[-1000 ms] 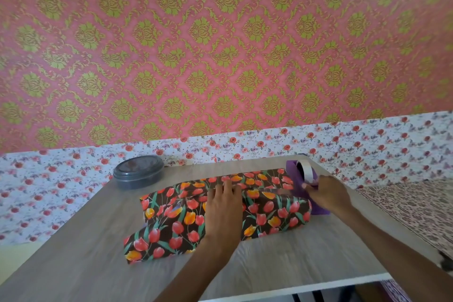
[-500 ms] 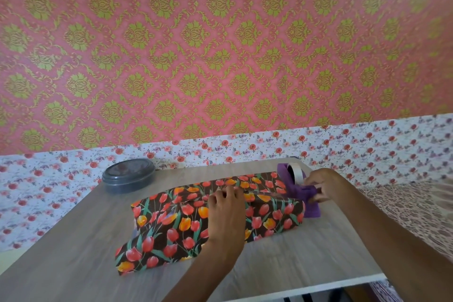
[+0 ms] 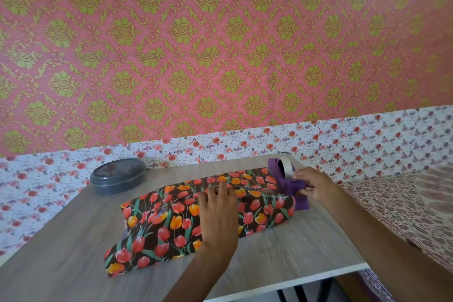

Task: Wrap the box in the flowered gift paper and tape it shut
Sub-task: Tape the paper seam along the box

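A box wrapped in dark paper with red and orange tulips lies on the grey wooden table. Loose paper sticks out at its near left end. My left hand lies flat on top of the box, fingers straight, pressing the paper seam down. Right beside the box's right end stands a purple tape dispenser with a white tape roll. My right hand grips the dispenser's near part, fingers curled on it.
A round dark lidded container sits at the table's back left. A flowered wall runs right behind the table. A patterned cloth surface lies to the right. The table's front edge is near my arms.
My right hand has drawn back from the box top to the purple dispenser and now grips it. My left hand stays pressed on the paper.
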Tool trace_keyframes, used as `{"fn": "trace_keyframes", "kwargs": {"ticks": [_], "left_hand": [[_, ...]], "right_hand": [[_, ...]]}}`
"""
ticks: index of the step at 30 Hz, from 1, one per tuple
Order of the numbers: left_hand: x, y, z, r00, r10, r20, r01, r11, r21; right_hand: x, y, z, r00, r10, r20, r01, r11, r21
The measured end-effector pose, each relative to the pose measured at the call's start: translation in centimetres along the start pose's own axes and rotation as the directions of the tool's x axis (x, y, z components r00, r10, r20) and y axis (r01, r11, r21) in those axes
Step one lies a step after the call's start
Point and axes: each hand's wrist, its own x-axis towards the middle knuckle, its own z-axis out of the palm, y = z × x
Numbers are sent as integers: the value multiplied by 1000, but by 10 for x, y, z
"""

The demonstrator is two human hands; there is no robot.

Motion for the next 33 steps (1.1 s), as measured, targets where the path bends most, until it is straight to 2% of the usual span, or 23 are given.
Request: {"fn": "trace_keyframes", "kwargs": {"ticks": [5,10,11,13,16,20,26,29,30,33], "left_hand": [[-2,0,2,1000,5,-20,-5,1000,3],[-3,0,2,1000,7,-18,-6,1000,10],[-2,0,2,1000,7,-22,-6,1000,10],[-1,0,3,999,9,-31,-8,1000,11],[1,-3,2,999,15,-47,-15,1000,4],[7,-10,1,997,47,-68,-47,999,-3],[9,-15,-1,995,68,-76,-70,997,-33],[8,-15,0,995,68,-67,-70,997,-19],[8,-15,0,996,69,-65,-70,997,-14],[10,-16,1,996,78,-49,-79,997,-7]], "right_hand": [[-4,21,-10,997,-77,5,76,994,82],[-6,33,-13,996,-89,-1,88,984,155],[-5,35,-13,995,-96,-23,98,987,128],[-1,38,-12,985,-137,-107,133,990,-37],[2,40,-11,949,-264,-173,214,942,-260],[2,38,-12,898,-415,-144,339,863,-375],[4,36,-13,839,-534,-101,399,732,-552],[0,43,-20,810,-587,21,444,589,-676],[-3,47,-22,800,-599,26,449,570,-688],[-10,52,-29,713,-700,-30,475,514,-714]]}}
